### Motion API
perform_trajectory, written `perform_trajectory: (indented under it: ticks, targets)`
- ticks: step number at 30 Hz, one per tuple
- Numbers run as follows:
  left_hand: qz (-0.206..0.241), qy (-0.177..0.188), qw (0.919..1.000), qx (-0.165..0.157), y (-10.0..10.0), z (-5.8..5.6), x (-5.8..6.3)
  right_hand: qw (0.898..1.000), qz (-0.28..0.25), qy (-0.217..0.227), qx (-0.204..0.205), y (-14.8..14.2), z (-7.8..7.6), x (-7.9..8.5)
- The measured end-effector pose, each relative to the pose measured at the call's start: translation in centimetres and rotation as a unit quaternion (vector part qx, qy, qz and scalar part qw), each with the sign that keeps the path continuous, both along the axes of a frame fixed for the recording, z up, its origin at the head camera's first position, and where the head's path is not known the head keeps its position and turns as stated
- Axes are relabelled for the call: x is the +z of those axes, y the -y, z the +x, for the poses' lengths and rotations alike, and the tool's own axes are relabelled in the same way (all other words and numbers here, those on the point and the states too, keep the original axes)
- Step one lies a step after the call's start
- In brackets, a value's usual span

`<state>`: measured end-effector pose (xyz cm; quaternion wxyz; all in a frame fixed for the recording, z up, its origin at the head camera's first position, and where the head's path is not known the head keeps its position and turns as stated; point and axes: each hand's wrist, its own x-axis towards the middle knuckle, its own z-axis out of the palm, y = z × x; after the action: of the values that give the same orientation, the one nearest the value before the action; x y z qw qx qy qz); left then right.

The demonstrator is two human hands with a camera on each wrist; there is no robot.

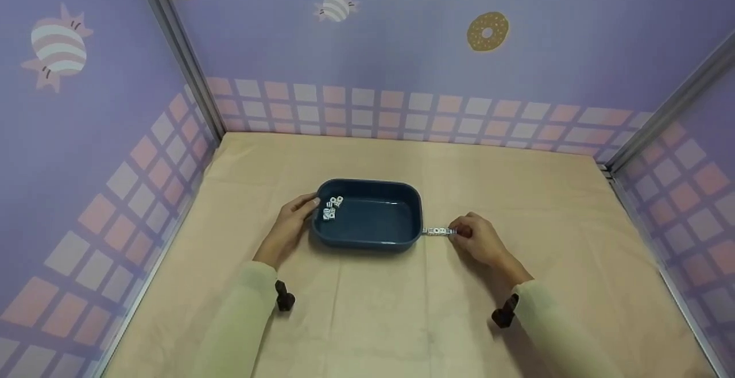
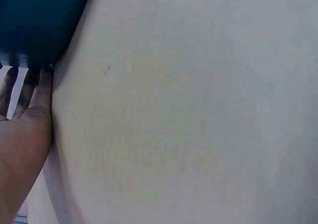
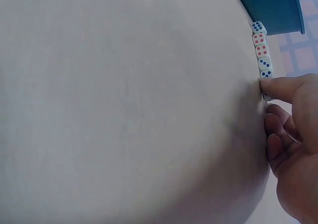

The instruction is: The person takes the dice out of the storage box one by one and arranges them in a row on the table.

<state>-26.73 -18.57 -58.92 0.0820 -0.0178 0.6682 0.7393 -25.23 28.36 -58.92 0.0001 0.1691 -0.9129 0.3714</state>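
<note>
In the centre of the head view, a deep navy-blue rectangular dish with rounded corners [image 1: 367, 245] stands on a pale beige cloth-covered table [image 1: 373, 315]. The left hand [image 1: 289, 226] grips the dish at its left end, the thumb at the rim and the other fingers against the outside wall; their tips are partly hidden.

Inside the dish, toward its left end, lies a small cluster of white dice [image 1: 328, 213], too small to count for certain.

Right of centre, a straight row of white cubic dice with red and blue pips [image 1: 437, 231] runs from beside the dish's lower right corner to the right hand [image 1: 479, 241], which pinches the row's far end between thumb and fingers. In the right wrist view, two neighbouring dice show four red pips each, and the thumb covers part of the row.

Both forearms wear pale green sleeves [image 1: 238, 315], with a black fitting at each wrist. Purple wall panels with printed sweets and doughnuts [image 1: 402, 45] fill the top of the head view.
</note>
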Motion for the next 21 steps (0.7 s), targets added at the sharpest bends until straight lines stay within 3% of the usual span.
perform_trajectory:
  ticks: [21]
  targets:
    - [0.008,0.011,0.9999,0.004,-0.05,0.03,0.24,1.0,-0.009,0.006,-0.005,0.09,0.07,-0.09]
